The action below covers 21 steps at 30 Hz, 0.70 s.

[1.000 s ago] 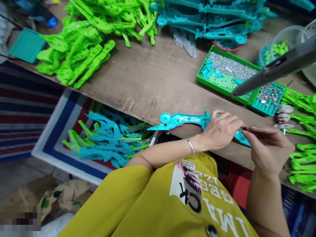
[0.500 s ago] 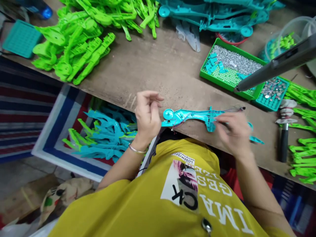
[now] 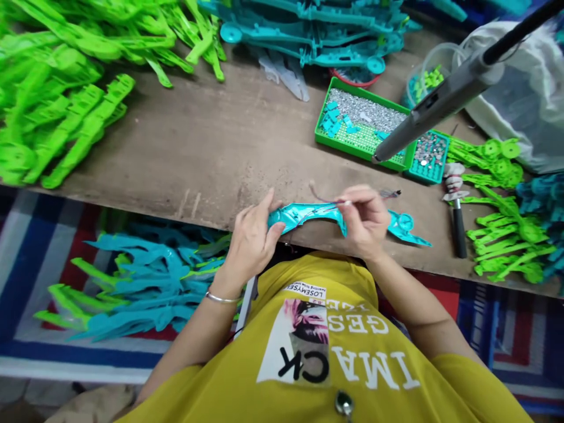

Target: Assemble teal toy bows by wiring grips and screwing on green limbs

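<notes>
A long teal plastic shell (image 3: 318,212) with thin wires running along it lies at the table's front edge. My left hand (image 3: 254,239) is closed on its left end, thumb and fingers on either side. Over the shell's middle, my right hand (image 3: 366,223) pinches a thin wire (image 3: 336,202) with a small white end at the fingertips. That hand hides the middle of the shell, whose right end (image 3: 402,223) shows beyond it. A dark-tipped bundle of wires (image 3: 391,193) sticks out behind my right hand.
Green parts (image 3: 66,117) are heaped at left, teal shells (image 3: 308,29) at the back. A green tray (image 3: 365,144) of small metal pieces stands under a hanging grey tool (image 3: 423,117). A black-handled tool (image 3: 458,229) lies at right. Below the edge, a striped container (image 3: 39,252) holds more parts.
My left hand has come down from above the shell and closed on its left end. My right hand now holds a wire up over the shell. The view has shifted to the right.
</notes>
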Motion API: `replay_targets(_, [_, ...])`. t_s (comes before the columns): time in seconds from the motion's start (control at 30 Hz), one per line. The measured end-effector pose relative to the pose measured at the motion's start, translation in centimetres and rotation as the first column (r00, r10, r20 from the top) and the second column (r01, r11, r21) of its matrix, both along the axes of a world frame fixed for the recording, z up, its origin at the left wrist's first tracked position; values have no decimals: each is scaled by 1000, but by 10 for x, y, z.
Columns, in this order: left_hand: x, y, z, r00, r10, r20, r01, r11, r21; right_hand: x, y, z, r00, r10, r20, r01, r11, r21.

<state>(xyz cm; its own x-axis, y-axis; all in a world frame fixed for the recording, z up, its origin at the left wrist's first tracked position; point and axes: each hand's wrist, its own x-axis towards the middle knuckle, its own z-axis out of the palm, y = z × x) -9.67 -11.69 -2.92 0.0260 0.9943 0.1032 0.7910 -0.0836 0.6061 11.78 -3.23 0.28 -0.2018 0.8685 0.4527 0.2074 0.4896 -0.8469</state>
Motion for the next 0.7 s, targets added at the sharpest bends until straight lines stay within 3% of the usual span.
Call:
replay_targets(0.13, [14,5,5,988,5,-158,-2,1000,20,31,17,17,946,-323,-31,324,943,73])
replay_targets(0.3, [36,12,0,975,39,-221,-23,997,76,101,32,39,830,-556,43,537,819,202])
replay_targets(0.4, [37,16,-8,986,54,-157,-38,994,105,168,36,51,825,-554,-112,564,821,91])
replay_targets(0.5, [32,17,-11,991,37,-130,-21,992,121,245,40,51,755,-536,-378,553,830,-74])
replay_targets(0.6, [29,16,-10,988,23,-150,-4,992,127,309,42,40,676,-671,-306,616,742,-266])
replay_targets(0.7, [27,15,-10,991,8,-130,8,992,122,341,42,22,590,-776,-220,711,630,-312])
